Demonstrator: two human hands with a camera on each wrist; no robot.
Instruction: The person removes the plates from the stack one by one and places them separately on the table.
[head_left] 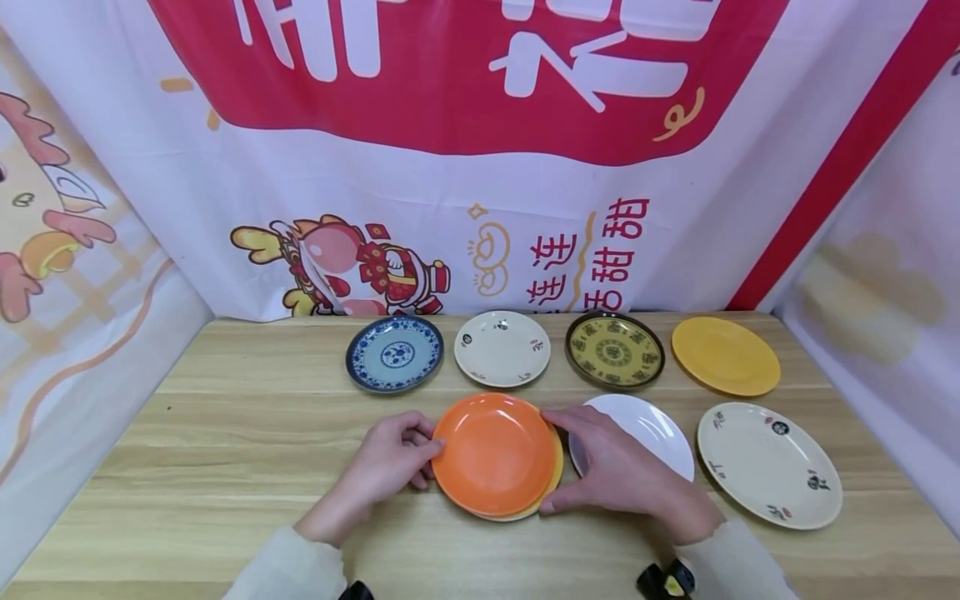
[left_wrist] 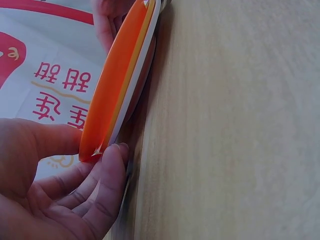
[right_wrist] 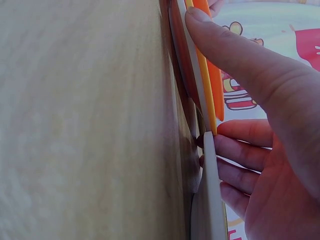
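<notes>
An orange plate [head_left: 495, 454] tops a small stack, with a yellow plate [head_left: 557, 467] jutting out to its right. A white rim [left_wrist: 131, 85] shows under the yellow one in the left wrist view. My left hand [head_left: 390, 454] holds the stack's left edge, thumb at the orange rim and fingertips lower down. My right hand [head_left: 611, 462] spans the right edge, its thumb on the yellow plate's rim and its fingers farther back. Behind that hand, partly hidden, lies a white plate [head_left: 645, 429]; in the right wrist view the fingers touch a pale plate edge [right_wrist: 212, 185].
Along the back stand a blue patterned plate [head_left: 395, 354], a white decorated plate [head_left: 502, 348], a dark-rimmed olive plate [head_left: 615, 350] and a yellow oval plate [head_left: 726, 356]. A large oval plate [head_left: 770, 465] lies right on the wooden table [head_left: 225, 450]. Printed cloth [head_left: 450, 217] hangs behind.
</notes>
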